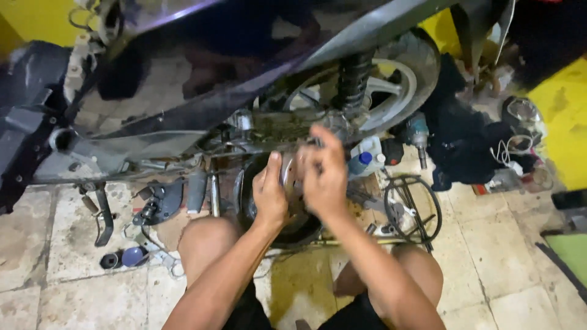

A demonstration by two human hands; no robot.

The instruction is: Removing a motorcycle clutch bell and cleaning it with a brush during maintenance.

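I am crouched beside a dark scooter point(202, 79) with its side cover off. My left hand point(269, 194) and my right hand point(323, 174) are both wrapped around a round greyish metal part point(292, 177) at the engine's side, low under the body. The left thumb points up along the part's left edge. The right fingers curl over its top and right side. A black round housing point(244, 195) sits behind and below the part. Most of the part is hidden by my hands.
The rear wheel point(391, 91) and shock spring point(354, 76) stand behind my hands. A removed black cover point(160, 201), small caps point(122, 258), a white bottle with blue cap point(364, 160), a black wire stand point(414, 211) and dark rags point(458, 140) lie on the tiled floor.
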